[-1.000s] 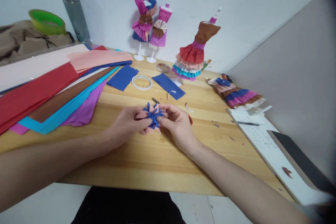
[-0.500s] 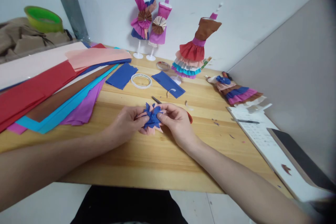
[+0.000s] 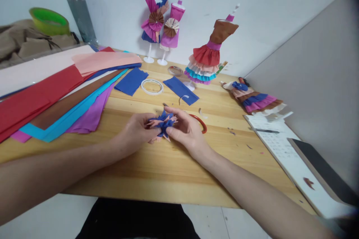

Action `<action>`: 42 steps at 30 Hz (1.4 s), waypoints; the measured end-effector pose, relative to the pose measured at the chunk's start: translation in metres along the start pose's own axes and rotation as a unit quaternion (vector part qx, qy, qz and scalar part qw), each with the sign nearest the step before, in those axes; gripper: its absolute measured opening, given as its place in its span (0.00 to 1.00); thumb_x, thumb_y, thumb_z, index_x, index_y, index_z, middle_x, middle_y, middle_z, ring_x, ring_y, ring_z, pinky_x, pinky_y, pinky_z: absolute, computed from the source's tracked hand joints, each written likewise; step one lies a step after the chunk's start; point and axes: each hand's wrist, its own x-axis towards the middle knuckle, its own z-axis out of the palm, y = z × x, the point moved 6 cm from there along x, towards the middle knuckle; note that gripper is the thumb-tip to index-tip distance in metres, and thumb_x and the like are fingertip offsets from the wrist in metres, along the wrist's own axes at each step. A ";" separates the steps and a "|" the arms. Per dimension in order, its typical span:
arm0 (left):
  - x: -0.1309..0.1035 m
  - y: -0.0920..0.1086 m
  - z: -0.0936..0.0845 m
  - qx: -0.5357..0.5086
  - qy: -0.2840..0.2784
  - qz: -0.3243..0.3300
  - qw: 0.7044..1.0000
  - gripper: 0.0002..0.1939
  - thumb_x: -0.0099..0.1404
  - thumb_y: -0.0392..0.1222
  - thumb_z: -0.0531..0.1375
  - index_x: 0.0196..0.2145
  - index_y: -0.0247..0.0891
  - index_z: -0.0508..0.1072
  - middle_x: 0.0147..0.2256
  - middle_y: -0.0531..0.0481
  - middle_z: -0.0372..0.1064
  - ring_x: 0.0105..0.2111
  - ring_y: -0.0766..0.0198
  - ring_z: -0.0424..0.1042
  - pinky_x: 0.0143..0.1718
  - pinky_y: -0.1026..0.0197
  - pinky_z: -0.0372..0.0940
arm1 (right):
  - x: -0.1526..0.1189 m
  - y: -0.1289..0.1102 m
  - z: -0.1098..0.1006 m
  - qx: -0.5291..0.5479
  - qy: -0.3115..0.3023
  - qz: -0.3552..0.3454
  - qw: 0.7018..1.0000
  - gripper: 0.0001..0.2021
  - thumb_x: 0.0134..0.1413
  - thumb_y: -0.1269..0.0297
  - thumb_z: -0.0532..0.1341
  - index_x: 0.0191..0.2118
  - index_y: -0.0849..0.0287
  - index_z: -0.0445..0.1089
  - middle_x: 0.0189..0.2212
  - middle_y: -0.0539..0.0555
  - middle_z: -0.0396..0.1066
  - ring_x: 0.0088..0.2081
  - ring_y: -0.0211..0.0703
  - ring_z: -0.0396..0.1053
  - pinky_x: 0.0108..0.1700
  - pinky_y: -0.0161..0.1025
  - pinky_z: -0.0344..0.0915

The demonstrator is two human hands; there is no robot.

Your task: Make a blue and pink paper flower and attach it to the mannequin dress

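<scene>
A blue and pink paper flower (image 3: pixel 164 121) is held just above the wooden table (image 3: pixel 157 179). My left hand (image 3: pixel 137 129) pinches its left side, thumb on top of the blue petals. On the right side, my right hand (image 3: pixel 183 129) holds it between thumb and fingers, the index finger stretched along the back edge. Scissors with a red handle (image 3: pixel 203 123) lie partly hidden behind my right hand. Beyond the flower are two blue paper pieces (image 3: pixel 131 81) (image 3: pixel 181 90) with a white tape roll (image 3: pixel 152 87) between them.
Coloured paper sheets (image 3: pixel 53 89) cover the left side. Dressed mannequins (image 3: pixel 206 58) stand at the back wall. A ruffled dress form (image 3: pixel 252 97) lies at the right, near a white keyboard (image 3: pixel 276 149). A bottle (image 3: pixel 80 15) stands at the back left.
The flower has tilted, its petals bunched closer together. My right fingers have shifted over its back edge, and more of the red scissor handle shows.
</scene>
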 end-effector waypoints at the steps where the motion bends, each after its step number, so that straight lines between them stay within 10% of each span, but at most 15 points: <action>1: 0.000 0.001 -0.001 0.006 0.003 0.010 1.000 0.03 0.51 0.37 0.61 0.25 0.35 0.71 0.20 0.55 0.67 0.21 0.70 0.64 0.24 0.67 0.58 | 0.000 0.000 0.001 -0.015 -0.002 0.001 1.000 0.24 0.40 0.66 0.69 0.47 0.53 0.70 0.37 0.52 0.74 0.35 0.43 0.72 0.39 0.42 0.69; 9: 0.001 0.006 0.000 0.001 0.007 0.030 1.000 0.04 0.50 0.37 0.61 0.26 0.36 0.70 0.25 0.54 0.71 0.28 0.64 0.72 0.33 0.63 0.66 | 0.002 0.007 0.001 0.008 0.012 0.027 1.000 0.10 0.38 0.64 0.70 0.27 0.56 0.69 0.24 0.47 0.70 0.25 0.38 0.68 0.31 0.39 0.69; 30: -0.006 0.008 -0.021 -0.068 0.121 0.043 0.989 0.13 0.58 0.49 0.60 0.27 0.35 0.73 0.30 0.49 0.72 0.32 0.63 0.71 0.28 0.64 0.66 | 0.004 0.005 -0.001 0.128 0.031 0.050 0.990 0.11 0.40 0.60 0.71 0.27 0.57 0.70 0.22 0.49 0.73 0.23 0.38 0.67 0.30 0.38 0.65; 36: -0.005 0.015 -0.009 0.023 0.067 0.067 0.995 0.13 0.54 0.44 0.61 0.17 0.38 0.69 0.30 0.49 0.75 0.40 0.58 0.72 0.44 0.60 0.66 | 0.001 0.008 -0.002 0.092 0.044 0.029 0.994 0.10 0.43 0.61 0.69 0.28 0.57 0.69 0.21 0.46 0.68 0.21 0.34 0.62 0.29 0.37 0.63; 42: -0.002 0.005 -0.012 -0.015 0.080 0.014 0.997 0.11 0.51 0.44 0.61 0.17 0.37 0.67 0.28 0.49 0.73 0.34 0.61 0.71 0.35 0.62 0.65 | 0.001 0.009 -0.003 0.099 0.053 0.024 0.993 0.12 0.41 0.61 0.70 0.26 0.56 0.66 0.21 0.46 0.69 0.20 0.34 0.62 0.24 0.36 0.61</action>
